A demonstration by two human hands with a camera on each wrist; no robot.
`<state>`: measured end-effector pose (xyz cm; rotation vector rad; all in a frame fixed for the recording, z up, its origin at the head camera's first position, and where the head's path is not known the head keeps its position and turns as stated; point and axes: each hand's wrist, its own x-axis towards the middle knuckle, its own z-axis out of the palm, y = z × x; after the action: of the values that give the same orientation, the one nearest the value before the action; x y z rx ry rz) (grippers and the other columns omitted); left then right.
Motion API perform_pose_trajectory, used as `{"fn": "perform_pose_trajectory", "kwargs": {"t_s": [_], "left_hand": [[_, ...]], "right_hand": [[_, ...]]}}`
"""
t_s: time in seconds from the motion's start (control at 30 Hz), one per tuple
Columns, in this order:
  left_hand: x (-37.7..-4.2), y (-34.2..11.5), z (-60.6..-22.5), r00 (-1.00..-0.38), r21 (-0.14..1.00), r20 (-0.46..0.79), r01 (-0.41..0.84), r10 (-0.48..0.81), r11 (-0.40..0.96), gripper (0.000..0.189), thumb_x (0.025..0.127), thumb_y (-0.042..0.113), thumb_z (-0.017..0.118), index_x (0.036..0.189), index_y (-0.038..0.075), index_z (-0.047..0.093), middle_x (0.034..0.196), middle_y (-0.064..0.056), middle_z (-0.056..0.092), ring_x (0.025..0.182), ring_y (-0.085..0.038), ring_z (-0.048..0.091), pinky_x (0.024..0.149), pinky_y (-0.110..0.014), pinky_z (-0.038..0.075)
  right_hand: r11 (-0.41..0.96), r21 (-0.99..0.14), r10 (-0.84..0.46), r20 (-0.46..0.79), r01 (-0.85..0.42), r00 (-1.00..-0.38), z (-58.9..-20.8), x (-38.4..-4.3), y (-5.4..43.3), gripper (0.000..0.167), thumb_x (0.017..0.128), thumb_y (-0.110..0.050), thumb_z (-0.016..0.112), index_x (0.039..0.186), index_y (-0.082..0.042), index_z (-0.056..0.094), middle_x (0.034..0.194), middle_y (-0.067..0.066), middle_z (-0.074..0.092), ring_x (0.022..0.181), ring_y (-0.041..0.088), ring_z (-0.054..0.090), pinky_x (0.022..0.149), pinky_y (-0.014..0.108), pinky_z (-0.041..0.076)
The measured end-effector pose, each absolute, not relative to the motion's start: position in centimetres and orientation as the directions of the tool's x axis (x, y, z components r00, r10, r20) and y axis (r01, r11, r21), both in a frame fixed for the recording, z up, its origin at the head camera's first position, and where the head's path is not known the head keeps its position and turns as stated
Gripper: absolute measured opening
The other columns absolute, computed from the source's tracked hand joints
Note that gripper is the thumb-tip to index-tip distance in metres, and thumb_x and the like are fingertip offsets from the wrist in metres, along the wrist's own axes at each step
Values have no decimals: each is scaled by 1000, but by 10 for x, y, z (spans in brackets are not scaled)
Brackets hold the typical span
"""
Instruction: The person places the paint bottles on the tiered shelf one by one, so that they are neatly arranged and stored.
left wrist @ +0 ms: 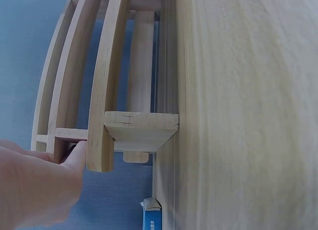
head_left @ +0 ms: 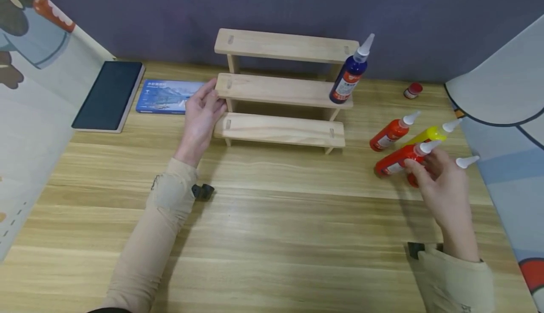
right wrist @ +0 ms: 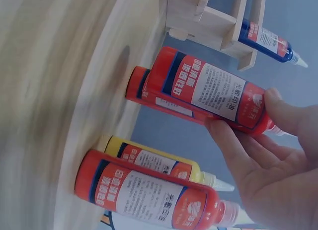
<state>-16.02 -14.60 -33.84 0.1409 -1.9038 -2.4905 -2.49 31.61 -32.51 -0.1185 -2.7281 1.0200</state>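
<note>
My left hand [head_left: 200, 117] grips the left end of the middle step of a three-tier wooden stand [head_left: 280, 88]; in the left wrist view its thumb and fingers are at the step's end. My right hand [head_left: 446, 188] holds a red ink bottle [right wrist: 208, 93] near its white nozzle, slightly tilted and raised off the table. Around it stand another red bottle [head_left: 387, 136], a yellow bottle [right wrist: 154, 160] and a third red bottle [right wrist: 144, 195], which the right hand partly hides in the head view. A dark blue bottle [head_left: 347, 81] stands upright at the middle step's right end.
A small red-lidded jar [head_left: 413, 90] sits at the back right. Left of the stand lie a blue box [head_left: 163, 97] and a dark-covered book [head_left: 109, 97]. A dark panel [head_left: 280, 1] rises behind, and printed side panels [head_left: 34, 114] flank the wooden table [head_left: 272, 237].
</note>
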Motion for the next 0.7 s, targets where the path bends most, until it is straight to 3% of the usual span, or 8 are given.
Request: {"fn": "perform_pose_trajectory", "kwargs": {"t_s": [0.37, 0.43, 0.6, 0.7], "left_hand": [[-161, -145, -338, -995, 964, -71, -51, -67, -262, 49, 117, 11, 39, 166, 3, 35, 165, -23, 42, 151, -33, 45, 117, -29, 48], [-161, -145, -338, -996, 964, -67, -48, -65, -261, 49, 117, 11, 39, 166, 3, 35, 165, -23, 42, 151, -33, 44, 117, -29, 48], [-160, -145, -339, -996, 964, -63, -44, -64, -261, 49, 117, 10, 39, 166, 2, 34, 166, -23, 41, 151, -33, 44, 118, -30, 47], [-160, -145, -339, -996, 965, -60, -41, -68, -257, 49, 117, 10, 39, 166, 2, 34, 165, -23, 42, 151, -33, 44, 118, -30, 47]], "right_hand": [[763, -647, 145, 184, -9, -972, -313, -32, 301, 48, 102, -10, 75, 145, 5, 59, 143, 25, 64, 125, 50, 64, 86, -1, 47], [758, -652, 143, 194, -19, -970, -310, -32, 299, 47, 102, -9, 76, 143, 6, 60, 142, 25, 65, 126, 47, 65, 86, 0, 47], [746, -665, 141, 216, -40, -966, -306, -34, 294, 48, 100, -12, 79, 142, 5, 62, 140, 22, 67, 123, 23, 69, 88, 2, 48], [739, -673, 141, 216, -43, -966, -303, -37, 290, 50, 100, -15, 79, 144, 3, 63, 141, 19, 67, 122, 24, 69, 91, 4, 49]]}}
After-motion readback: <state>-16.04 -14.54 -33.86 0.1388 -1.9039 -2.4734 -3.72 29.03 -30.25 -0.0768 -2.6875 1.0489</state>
